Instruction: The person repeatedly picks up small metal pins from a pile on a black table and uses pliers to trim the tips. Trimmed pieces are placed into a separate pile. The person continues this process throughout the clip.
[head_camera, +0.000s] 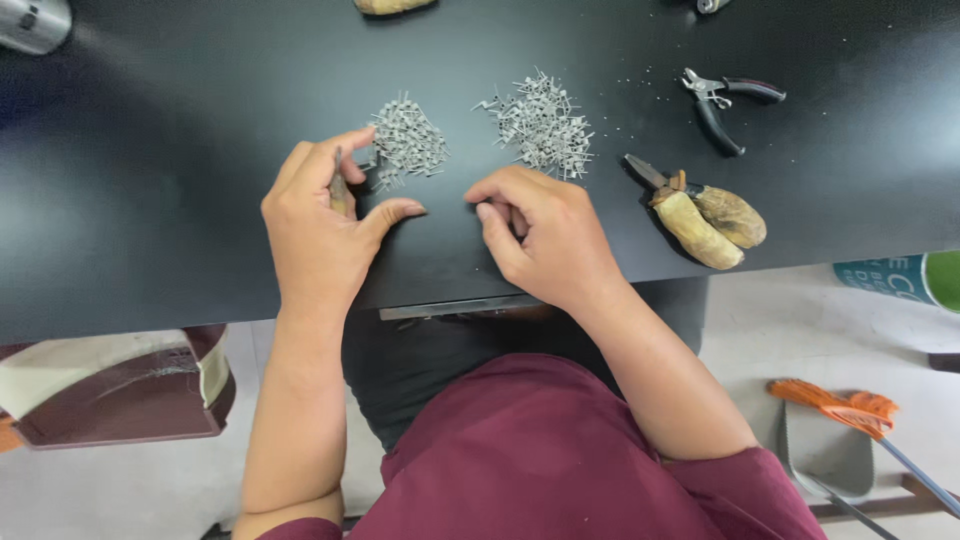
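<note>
Both hands (325, 225) (545, 235) curled, fingers perhaps pinching

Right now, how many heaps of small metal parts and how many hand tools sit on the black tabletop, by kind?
Heaps of small grey metal parts: 2
Black-handled small pliers: 1
Pliers with worn tan handle wraps: 1
Total: 4, all on the black tabletop.

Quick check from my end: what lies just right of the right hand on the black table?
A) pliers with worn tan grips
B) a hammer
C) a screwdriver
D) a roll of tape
A: the pliers with worn tan grips lie on the black table just right of the right hand.
</note>
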